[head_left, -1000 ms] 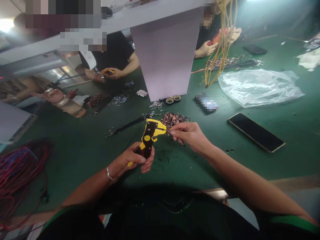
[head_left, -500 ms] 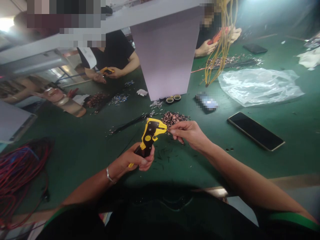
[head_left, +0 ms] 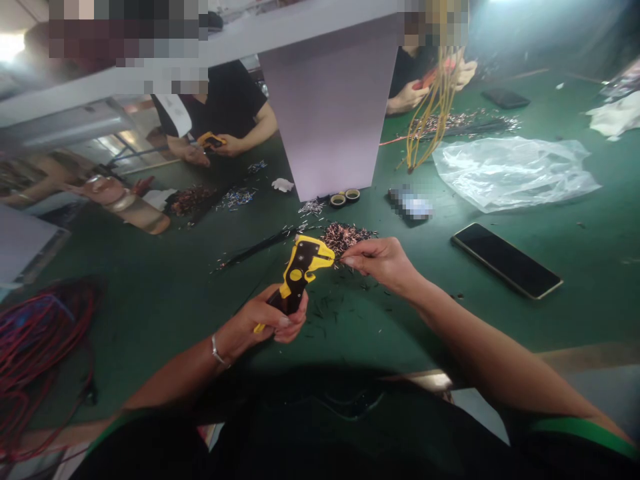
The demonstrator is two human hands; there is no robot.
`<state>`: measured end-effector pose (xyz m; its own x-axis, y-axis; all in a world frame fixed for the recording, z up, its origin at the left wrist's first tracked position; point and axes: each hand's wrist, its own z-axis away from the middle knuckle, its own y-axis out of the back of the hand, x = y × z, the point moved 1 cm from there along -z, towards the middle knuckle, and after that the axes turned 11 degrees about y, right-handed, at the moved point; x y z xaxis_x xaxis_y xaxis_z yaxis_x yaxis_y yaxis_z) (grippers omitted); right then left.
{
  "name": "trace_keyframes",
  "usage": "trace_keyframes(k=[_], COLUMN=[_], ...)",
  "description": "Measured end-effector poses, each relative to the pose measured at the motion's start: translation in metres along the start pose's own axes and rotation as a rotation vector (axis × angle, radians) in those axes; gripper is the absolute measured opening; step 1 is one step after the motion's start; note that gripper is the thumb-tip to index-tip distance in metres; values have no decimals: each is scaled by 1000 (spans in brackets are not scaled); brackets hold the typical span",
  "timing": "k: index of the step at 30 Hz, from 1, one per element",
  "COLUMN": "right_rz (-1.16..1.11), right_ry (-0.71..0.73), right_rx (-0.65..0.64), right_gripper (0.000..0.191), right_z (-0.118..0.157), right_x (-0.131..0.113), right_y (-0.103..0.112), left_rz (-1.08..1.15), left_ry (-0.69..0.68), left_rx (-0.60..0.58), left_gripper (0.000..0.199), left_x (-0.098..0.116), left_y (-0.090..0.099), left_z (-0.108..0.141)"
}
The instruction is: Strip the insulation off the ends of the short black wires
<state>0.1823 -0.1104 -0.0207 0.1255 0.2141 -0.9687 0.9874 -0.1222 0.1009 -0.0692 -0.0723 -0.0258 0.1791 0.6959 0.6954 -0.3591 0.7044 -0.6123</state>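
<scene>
My left hand [head_left: 260, 320] grips the handle of a yellow and black self-adjusting wire stripper [head_left: 300, 270], holding it upright over the green mat. My right hand [head_left: 383, 261] pinches a short wire [head_left: 341, 262] between thumb and fingers, right next to the stripper's jaws. The wire is thin, and its end is hard to make out. Just beyond the jaws lies a heap of copper-ended wire pieces [head_left: 344, 237]. Small black wire offcuts [head_left: 325, 313] are scattered below my right hand.
A black phone [head_left: 506, 260] and a plastic bag [head_left: 510, 173] lie to the right, near hanging yellow cables [head_left: 435, 113]. Red and blue wire [head_left: 43, 340] is coiled at left. Two co-workers' hands hold tools [head_left: 213, 143] [head_left: 415, 97] beyond a pale panel [head_left: 325, 107].
The whole view has drifted slightly up and left. My hands and the stripper keep almost the same positions, with the same hold on the stripper and the short wire.
</scene>
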Motion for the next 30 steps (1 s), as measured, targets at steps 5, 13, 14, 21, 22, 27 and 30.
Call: trace_keyframes(k=[5,13,14,21,22,27,30], right_rz=[120,167,171,121,110,52,59], right_ry=[66,104,101,66,50,-43,-43], right_rx=[-14,-37,-33,-29,-26,-21,-23], right_gripper=[16,18,18,16,16,17,17], right_z=[0,1,1,-1,-1,-1,-1], right_x=[-2,1,2,7,7,9,11], right_y=[0,1,1,-1,-1,-3,-3], left_rz=[-6,0,1,-69,-83,-151,-167], left_ry=[0,4,0,-67,-85,-150,-167], left_rx=[-6,-11,-9,57,68,98,117], left_gripper=[33,32,33,34,38,40,37], left_x=[0,4,5,3,3,3,2], left_y=[3,0,0,-2,-2,-4,-1], left_z=[1,2,2,1,1,-3,-7])
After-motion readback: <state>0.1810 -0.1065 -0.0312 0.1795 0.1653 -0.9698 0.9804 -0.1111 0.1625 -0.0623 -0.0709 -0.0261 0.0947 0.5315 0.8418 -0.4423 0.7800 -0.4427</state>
